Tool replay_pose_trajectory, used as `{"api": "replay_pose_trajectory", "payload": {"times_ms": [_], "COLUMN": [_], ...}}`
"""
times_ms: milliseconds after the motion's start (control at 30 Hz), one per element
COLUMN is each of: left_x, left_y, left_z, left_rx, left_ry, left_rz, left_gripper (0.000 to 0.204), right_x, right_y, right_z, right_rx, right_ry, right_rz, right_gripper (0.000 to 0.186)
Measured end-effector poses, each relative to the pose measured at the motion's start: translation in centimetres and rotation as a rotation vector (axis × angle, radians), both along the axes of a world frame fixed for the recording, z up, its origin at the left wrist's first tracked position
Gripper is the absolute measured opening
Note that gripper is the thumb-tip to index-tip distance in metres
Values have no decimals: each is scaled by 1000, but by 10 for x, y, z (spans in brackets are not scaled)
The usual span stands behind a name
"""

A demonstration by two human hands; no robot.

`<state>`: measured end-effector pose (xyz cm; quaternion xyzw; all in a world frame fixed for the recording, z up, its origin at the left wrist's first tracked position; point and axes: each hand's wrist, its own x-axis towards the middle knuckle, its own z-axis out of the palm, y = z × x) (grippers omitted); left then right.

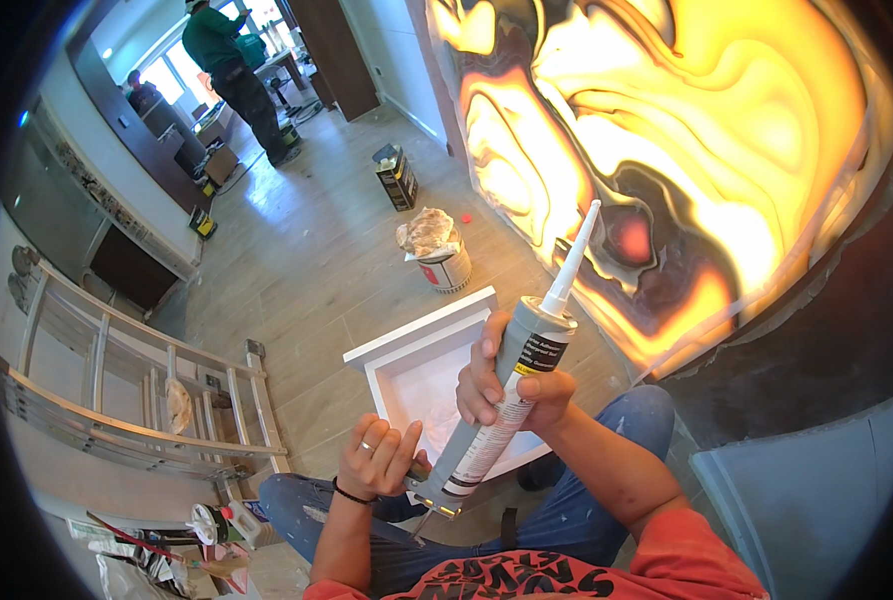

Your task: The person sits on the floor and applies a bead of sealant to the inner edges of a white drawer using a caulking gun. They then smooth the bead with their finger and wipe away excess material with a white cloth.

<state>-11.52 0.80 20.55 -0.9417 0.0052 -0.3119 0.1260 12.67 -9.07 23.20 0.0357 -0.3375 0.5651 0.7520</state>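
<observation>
A grey sealant cartridge (498, 428) with a long white tapered nozzle (574, 262) sits in a caulking gun (436, 498) and tilts up to the right in front of me. My right hand (544, 398) wraps round the cartridge's upper half, thumb on one side and fingers on the other. Lower down, my left hand (376, 456), with a ring and a dark wristband, is closed at the gun's handle end; its fingertips curl inward and the trigger is mostly hidden. The nozzle tip points toward the glowing marbled panel (706, 150) on the right.
Beneath the cartridge lies a white open box-like frame (421, 340). A paint can topped with a crumpled cloth (429, 233) and a dark square tin (395, 180) stand farther off. An aluminium ladder (136, 420) leans left, near bottles (248, 522). Another person (228, 75) stands far back.
</observation>
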Motion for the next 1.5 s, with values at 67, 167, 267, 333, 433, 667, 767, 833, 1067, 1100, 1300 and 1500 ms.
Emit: {"api": "replay_pose_trajectory", "payload": {"times_ms": [67, 167, 267, 333, 433, 667, 767, 833, 1067, 1100, 1300, 1500], "left_x": [-2, -3, -4, -4, -3, -2, 2, 14, 17, 2, -22, -31], "left_y": [1, 2, 2, 2, 2, -3, -8, -15, -17, -9, 35, 29], "left_z": [1, 2, 3, 3, 2, -6, -14, -26, -23, -15, 88, 191], "left_rx": [-8, -10, -8, -10, -17, -94, -138, -228, -584, -654, -1052, -1075], "left_ry": [3, 0, 1, -3, -6, -45, -36, 52, 25, -23, -526, -472], "left_rz": [-9, -9, -2, -6, -10, 2, 42, 51, 21, 76, 14, -213], "left_gripper": [30, 29, 29, 29, 28, 32, 33, 45, 57, 55, 43, 44], "right_x": [-1, -2, -2, -2, -2, -7, -8, 1, 2, 0, 4, -15], "right_y": [1, 2, 3, 2, 1, 3, -1, -7, -18, -20, -20, -16], "right_z": [0, -1, -2, -2, -1, 3, 12, 24, 90, 104, 133, 151], "right_rx": [11, 21, 20, 18, -3, -91, -180, -291, -453, -421, -312, -208], "right_ry": [-2, -4, -8, -15, -15, -31, -77, -195, -846, -914, -1284, -1787], "right_rz": [6, 15, 17, 17, 19, -51, -70, -143, -600, -651, -855, -923], "right_gripper": [44, 45, 46, 46, 47, 56, 59, 58, 52, 53, 56, 65]}}
